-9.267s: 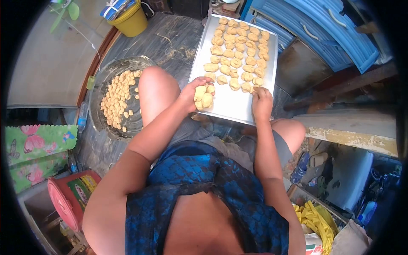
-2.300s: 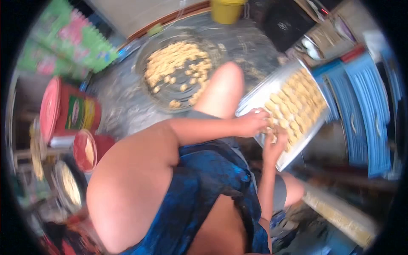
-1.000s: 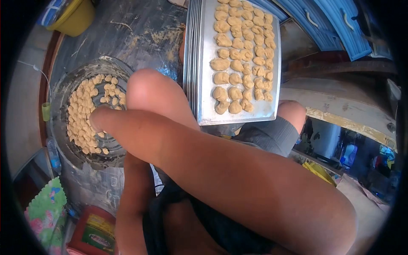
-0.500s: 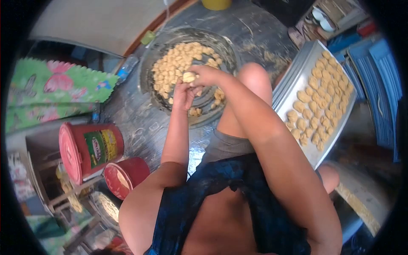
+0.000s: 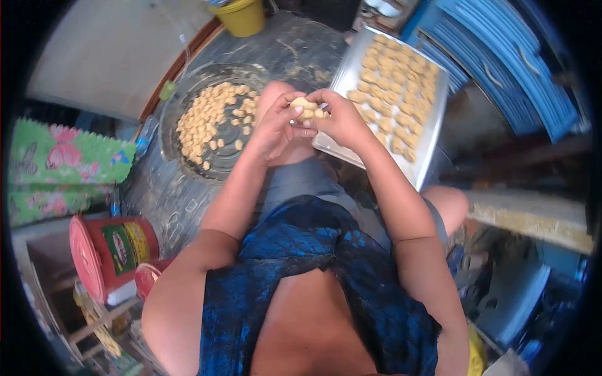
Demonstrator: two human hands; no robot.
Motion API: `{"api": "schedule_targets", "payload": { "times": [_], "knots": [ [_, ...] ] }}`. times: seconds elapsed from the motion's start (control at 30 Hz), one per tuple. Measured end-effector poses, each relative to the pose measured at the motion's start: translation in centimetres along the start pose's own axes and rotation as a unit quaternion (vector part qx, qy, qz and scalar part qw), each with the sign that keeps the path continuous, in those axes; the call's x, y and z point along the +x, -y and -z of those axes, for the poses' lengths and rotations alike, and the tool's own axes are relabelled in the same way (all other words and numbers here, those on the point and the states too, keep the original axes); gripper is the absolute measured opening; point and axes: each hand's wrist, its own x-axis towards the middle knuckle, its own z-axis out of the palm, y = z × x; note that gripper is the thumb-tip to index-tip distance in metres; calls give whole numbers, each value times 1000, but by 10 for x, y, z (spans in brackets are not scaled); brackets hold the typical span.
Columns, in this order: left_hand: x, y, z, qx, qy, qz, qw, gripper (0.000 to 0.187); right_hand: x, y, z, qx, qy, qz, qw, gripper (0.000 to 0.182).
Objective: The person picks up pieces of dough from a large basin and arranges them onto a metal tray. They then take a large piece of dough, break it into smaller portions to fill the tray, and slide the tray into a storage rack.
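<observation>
Several pale yellow dough pieces (image 5: 303, 103) are gathered between my two hands, in front of my knee. My left hand (image 5: 274, 130) curls around them from the left, a ring on one finger. From the right, my right hand (image 5: 343, 123) closes on them with its fingertips. To the left, a wide round basin (image 5: 168, 135) holds many small dough balls (image 5: 210, 109). A metal tray (image 5: 348, 74) lies to the right, with rows of dough balls (image 5: 398, 81) on it. Part of what I hold is hidden behind my fingers.
A red lidded bucket (image 5: 125, 247) stands at the lower left, near a green flowered cloth (image 5: 69, 153). A yellow bucket (image 5: 241, 17) is at the top. Blue slatted doors (image 5: 489, 47) rise beyond the tray, and a clear bottle (image 5: 146, 135) lies beside the basin.
My hands have moved from above the basin toward the tray, now with several dough pieces visible between them. The view has swung right, and more of the basin's floor shows.
</observation>
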Motion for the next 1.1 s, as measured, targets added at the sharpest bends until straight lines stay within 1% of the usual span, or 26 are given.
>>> {"api": "schedule_targets", "payload": {
  "times": [0.03,0.1,0.13,0.17,0.2,0.23,0.27,0.3,0.33,0.37,0.4,0.47,0.5,0.53,0.57,0.6,0.67,0.73,0.77,0.83,0.9,0.93,0.97,1.0,1.03,1.1],
  "knots": [
    [7,16,-8,-1,17,18,1000,33,-22,-6,12,-2,-20,-15,1000,47],
    [18,46,-24,70,70,99,990,29,-65,-21,31,-73,-53,12,996,42],
    [16,58,-40,79,84,112,987,27,-87,-30,39,-25,-82,-13,996,39],
    [16,70,-51,71,81,161,981,27,-107,-46,43,-26,-91,-17,995,39],
    [20,85,-53,94,97,174,975,28,-127,-66,43,68,-182,-55,979,38],
    [23,100,-54,115,111,187,969,29,-142,-85,45,160,-267,-92,946,37],
    [24,108,-60,137,107,192,966,29,-155,-104,47,161,-318,-116,927,37],
    [26,115,-64,137,107,196,965,29,-163,-108,50,161,-368,-142,905,36],
    [31,120,-67,279,122,159,939,27,-166,-111,47,215,-416,-103,877,33],
    [35,126,-69,414,135,118,893,26,-169,-115,46,216,-419,-106,875,33],
    [38,129,-71,419,130,55,897,23,-168,-113,46,136,-427,-124,885,30],
    [43,129,-73,418,118,47,899,24,-161,-111,46,-48,-413,-165,894,24],
    [46,127,-74,416,104,35,903,26,-160,-117,43,-46,-416,-165,893,24],
    [48,130,-71,406,76,15,910,29,-158,-127,38,-114,-382,-128,908,25],
    [49,131,-67,408,77,13,910,29,-157,-133,36,-182,-346,-88,916,27],
    [50,129,-64,418,57,12,906,30,-156,-131,33,-159,-342,-142,915,29],
    [52,128,-60,429,35,11,903,30,-152,-136,32,-150,-334,-135,921,29],
    [51,127,-59,426,40,52,902,32,-152,-138,29,-140,-324,-133,926,29],
    [50,130,-61,426,41,53,902,32,-151,-140,31,-142,-312,-118,932,29],
    [50,136,-69,468,35,9,883,32,-153,-138,39,-147,-302,-102,936,29],
    [49,142,-75,469,50,2,882,30,-157,-130,45,-82,-337,-5,938,31],
    [50,144,-77,471,61,0,880,28,-160,-125,47,-85,-336,-2,938,31],
    [52,147,-80,470,60,-1,881,28,-164,-120,46,19,-319,-12,947,31],
    [52,149,-84,475,97,-1,874,26,-168,-118,44,123,-300,-23,946,32],
    [52,151,-88,480,135,-1,867,24,-173,-120,47,124,-300,-24,945,32],
    [55,156,-92,471,153,11,869,21,-184,-124,59,37,-308,-44,950,34]
  ]
}}
